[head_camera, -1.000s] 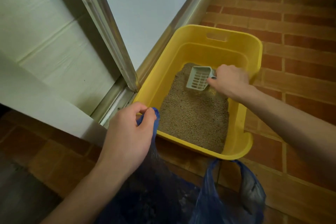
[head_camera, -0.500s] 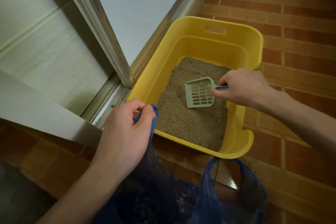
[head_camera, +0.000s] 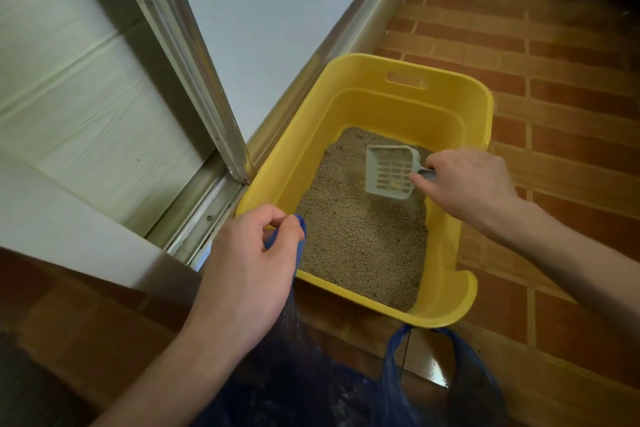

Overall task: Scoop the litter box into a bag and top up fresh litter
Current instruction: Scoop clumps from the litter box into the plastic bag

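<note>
A yellow litter box (head_camera: 460, 111) sits on the brick floor beside a door frame, holding tan litter (head_camera: 363, 243). My right hand (head_camera: 467, 184) grips the handle of a pale grey slotted scoop (head_camera: 389, 172), held just over the litter at the far right of the box, with a few bits in it. My left hand (head_camera: 249, 267) pinches one handle of a dark blue plastic bag (head_camera: 346, 388), which hangs open below the box's near rim. The bag's other handle (head_camera: 398, 340) droops loose.
A metal door frame (head_camera: 194, 55) and sliding track (head_camera: 204, 215) run along the box's left side. Red-brown brick tile floor (head_camera: 554, 114) spreads to the right and behind. A white wall ledge (head_camera: 69, 218) lies at the left.
The scoop came toward me over the litter, then went back toward the far right of the box. My left hand kept holding the bag handle in the same place.
</note>
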The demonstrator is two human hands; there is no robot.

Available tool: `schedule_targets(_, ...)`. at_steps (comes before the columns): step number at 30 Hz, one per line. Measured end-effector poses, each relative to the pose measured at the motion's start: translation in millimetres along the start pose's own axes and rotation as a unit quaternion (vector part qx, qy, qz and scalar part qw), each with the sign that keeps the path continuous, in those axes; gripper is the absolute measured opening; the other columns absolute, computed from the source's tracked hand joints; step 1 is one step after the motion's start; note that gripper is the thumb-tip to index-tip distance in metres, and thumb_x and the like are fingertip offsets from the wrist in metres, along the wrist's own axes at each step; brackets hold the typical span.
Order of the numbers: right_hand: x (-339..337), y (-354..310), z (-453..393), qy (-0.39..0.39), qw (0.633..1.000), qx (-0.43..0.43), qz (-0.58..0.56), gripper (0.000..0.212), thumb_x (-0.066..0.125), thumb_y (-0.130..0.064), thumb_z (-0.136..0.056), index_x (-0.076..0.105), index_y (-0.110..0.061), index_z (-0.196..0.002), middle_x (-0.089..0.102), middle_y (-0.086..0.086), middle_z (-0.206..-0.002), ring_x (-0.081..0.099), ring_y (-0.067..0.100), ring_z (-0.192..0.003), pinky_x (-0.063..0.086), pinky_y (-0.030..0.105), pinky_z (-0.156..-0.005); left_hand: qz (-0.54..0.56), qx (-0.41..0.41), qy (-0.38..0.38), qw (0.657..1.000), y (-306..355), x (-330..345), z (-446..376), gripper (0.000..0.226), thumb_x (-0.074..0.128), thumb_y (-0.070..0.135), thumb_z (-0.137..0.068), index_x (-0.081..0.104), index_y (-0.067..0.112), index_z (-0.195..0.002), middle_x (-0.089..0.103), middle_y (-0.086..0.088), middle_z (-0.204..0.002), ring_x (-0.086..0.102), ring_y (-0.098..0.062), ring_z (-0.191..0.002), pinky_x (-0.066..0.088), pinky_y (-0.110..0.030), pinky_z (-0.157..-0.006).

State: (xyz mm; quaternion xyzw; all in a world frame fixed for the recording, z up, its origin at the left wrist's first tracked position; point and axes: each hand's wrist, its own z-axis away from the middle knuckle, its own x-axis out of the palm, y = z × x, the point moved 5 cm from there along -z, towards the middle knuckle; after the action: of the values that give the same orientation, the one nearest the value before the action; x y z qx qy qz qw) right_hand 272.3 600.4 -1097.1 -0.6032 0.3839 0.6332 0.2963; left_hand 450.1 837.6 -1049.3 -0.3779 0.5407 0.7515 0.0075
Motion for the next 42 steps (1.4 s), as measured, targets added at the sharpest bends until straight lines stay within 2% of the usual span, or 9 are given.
schedule_targets(4,12,-4,-43,-0.001,0.996,0.065,-0.065,0.043,0.050,-0.047,-0.103,0.063,-0.014,-0.080,0.057,0.000,-0.061,0.052,0.016,-0.048,0.034,0.022,-0.041,-0.002,-0.008,0.011,1.000,-2,1,-3,0.029,0.056,0.031,-0.101,0.067,0.017,-0.078,0.036,0.008,-0.045,0.032,-0.011,-0.041,0.028,-0.019,-0.041)
schedule_targets(8,20,-8,-82,0.026,0.990,0.107,-0.088,0.036,0.053,-0.036,-0.102,0.062,-0.007,-0.083,0.056,0.003,-0.066,0.056,0.023,-0.056,0.039,0.028,-0.046,0.001,-0.018,0.018,1.000,-2,4,-7,0.028,0.056,0.034,-0.100,0.066,0.020,-0.078,0.039,0.008,-0.047,0.038,-0.009,-0.045,0.033,-0.018,-0.044)
schedule_targets(12,18,-16,-104,0.059,0.995,0.085,-0.012,0.025,0.054,-0.020,-0.102,0.066,-0.011,-0.082,0.057,0.007,-0.070,0.056,0.028,-0.061,0.040,0.031,-0.051,0.003,-0.014,0.016,1.000,-1,6,-9,0.028,0.056,0.031,-0.101,0.065,0.019,-0.078,0.041,0.012,-0.044,0.040,-0.007,-0.045,0.033,-0.014,-0.044)
schedule_targets(16,34,-24,-110,0.052,0.997,0.032,0.041,0.021,0.061,-0.010,-0.100,0.060,-0.010,-0.079,0.038,-0.002,-0.053,0.044,0.018,-0.044,0.031,0.025,-0.042,0.004,-0.022,0.014,1.000,-3,9,-11,0.029,0.056,0.031,-0.102,0.065,0.019,-0.077,0.044,0.011,-0.046,0.043,-0.005,-0.046,0.035,-0.016,-0.043)
schedule_targets(20,44,-25,-114,0.052,0.998,0.025,0.013,0.021,0.057,-0.014,-0.102,0.063,-0.008,-0.083,0.043,0.000,-0.057,0.048,0.020,-0.048,0.037,0.028,-0.047,0.002,-0.018,0.015,1.000,-1,11,-13,0.030,0.057,0.032,-0.101,0.065,0.017,-0.076,0.051,-0.001,-0.055,0.044,-0.006,-0.050,0.036,-0.018,-0.047)
schedule_targets(23,47,-27,-114,0.047,0.997,0.044,-0.049,0.031,0.052,-0.030,-0.105,0.063,-0.010,-0.084,0.053,0.004,-0.066,0.054,0.025,-0.057,0.040,0.031,-0.053,-0.001,-0.013,0.012,1.000,0,12,-13,0.029,0.057,0.032,-0.101,0.065,0.018,-0.076,0.056,-0.008,-0.065,0.045,-0.007,-0.051,0.037,-0.019,-0.048)
schedule_targets(28,60,-30,-111,0.021,0.983,0.090,-0.158,0.042,0.053,-0.045,-0.103,0.063,-0.010,-0.082,0.056,0.001,-0.064,0.055,0.019,-0.053,0.040,0.027,-0.045,0.013,-0.025,0.005,1.000,2,15,-13,0.029,0.057,0.030,-0.101,0.065,0.017,-0.077,0.047,0.000,-0.055,0.040,-0.007,-0.049,0.035,-0.018,-0.047)
schedule_targets(36,70,-48,-98,-0.017,0.962,0.101,-0.253,0.030,0.058,-0.040,-0.102,0.066,-0.013,-0.092,0.061,0.000,-0.067,0.056,0.016,-0.051,0.037,0.024,-0.041,0.025,-0.031,-0.010,0.999,3,16,-10,0.027,0.056,0.027,-0.102,0.066,0.018,-0.079,0.046,0.009,-0.049,0.039,-0.005,-0.045,0.033,-0.014,-0.043)
schedule_targets(42,76,-50,-91,-0.051,0.944,0.116,-0.303,0.027,0.061,-0.033,-0.100,0.065,-0.014,-0.081,0.063,0.001,-0.066,0.052,0.017,-0.048,0.034,0.023,-0.041,0.026,-0.034,-0.006,0.999,1,12,-9,0.026,0.056,0.029,-0.101,0.066,0.018,-0.079,0.056,0.001,-0.059,0.046,-0.004,-0.052,0.036,-0.015,-0.046)
